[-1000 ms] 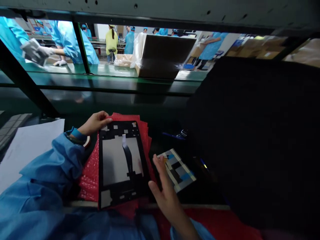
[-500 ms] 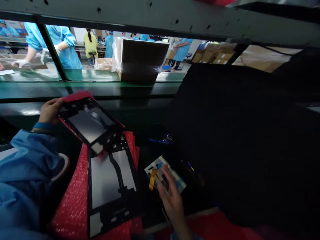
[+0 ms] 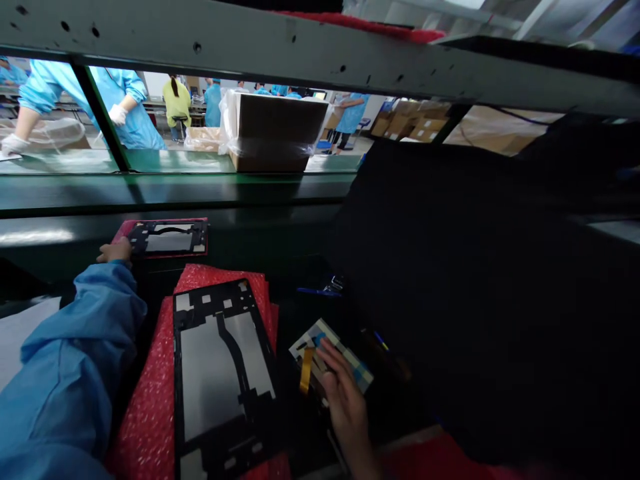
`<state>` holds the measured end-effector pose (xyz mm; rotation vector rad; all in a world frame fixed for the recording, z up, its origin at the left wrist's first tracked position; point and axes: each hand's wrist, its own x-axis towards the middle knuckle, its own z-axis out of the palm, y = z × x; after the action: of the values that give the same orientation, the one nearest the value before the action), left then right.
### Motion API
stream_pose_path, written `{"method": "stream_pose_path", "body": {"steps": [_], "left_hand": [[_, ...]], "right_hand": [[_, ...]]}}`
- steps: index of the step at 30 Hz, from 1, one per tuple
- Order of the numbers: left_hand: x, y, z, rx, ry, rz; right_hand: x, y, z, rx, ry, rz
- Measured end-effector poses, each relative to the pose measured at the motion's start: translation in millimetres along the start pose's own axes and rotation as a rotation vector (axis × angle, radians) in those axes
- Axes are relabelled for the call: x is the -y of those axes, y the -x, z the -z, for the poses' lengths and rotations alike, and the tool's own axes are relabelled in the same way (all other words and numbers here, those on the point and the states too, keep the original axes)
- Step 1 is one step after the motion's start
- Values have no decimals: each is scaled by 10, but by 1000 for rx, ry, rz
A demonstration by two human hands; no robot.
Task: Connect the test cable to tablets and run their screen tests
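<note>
Up at the green belt, my left hand [image 3: 116,251] grips the left end of a black-framed tablet screen panel [image 3: 170,240] lying on pink bubble wrap. Closer to me, a second panel [image 3: 215,373] of the same kind, silver in the middle with a black curved strip, rests on red bubble wrap [image 3: 145,407]. On the right, my right hand [image 3: 345,400] lies with its fingers stretched over a small pale-and-blue checked piece [image 3: 357,370]. An orange-yellow ribbon strip [image 3: 306,370] hangs over that piece's left side. My right palm hides part of it.
A blue pen-like item [image 3: 320,291] lies beyond my right hand. Black cloth [image 3: 450,280] covers the right side. A grey beam [image 3: 250,43] crosses overhead. Across the belt [image 3: 260,190] stand a cardboard box [image 3: 280,127] and a co-worker in a blue gown [image 3: 135,127].
My left hand has moved its panel forward, away from the near panel, and laid it down at the belt. The near panel's upper end is uncovered. My right hand has barely moved.
</note>
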<state>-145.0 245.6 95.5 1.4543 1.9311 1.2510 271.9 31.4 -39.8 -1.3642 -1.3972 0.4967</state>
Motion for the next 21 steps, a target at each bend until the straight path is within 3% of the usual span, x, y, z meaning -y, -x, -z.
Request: {"method": "stream_pose_path", "body": {"steps": [2,4,5,7,9,10,13,15,21], "left_hand": [[-97,91,9,-65,-81,14],[-224,240,-57,-29,-145,-38],[-288,368,-111,40,-162,-88],[-396,768,-226,291,-162,-197],[-455,1321,-321,500,-177,-310],[-463,1616,-360,582,-287,-444],[-415,2330,-487,554,-567,-568],[-358,2561,-593,531,-696,-625],[-273,2518,-874,358,-790,-728]], "right_hand": [[5,9,-8,-14,0,6],[7,22,-16,-54,10,10],[10,30,-20,-85,19,2],[19,47,-27,-158,43,-44],[37,62,-35,-208,60,-108],[49,68,-38,-222,66,-133],[109,78,-54,-205,98,-152],[167,72,-74,-144,132,-155],[317,-77,-215,59,201,-205]]}}
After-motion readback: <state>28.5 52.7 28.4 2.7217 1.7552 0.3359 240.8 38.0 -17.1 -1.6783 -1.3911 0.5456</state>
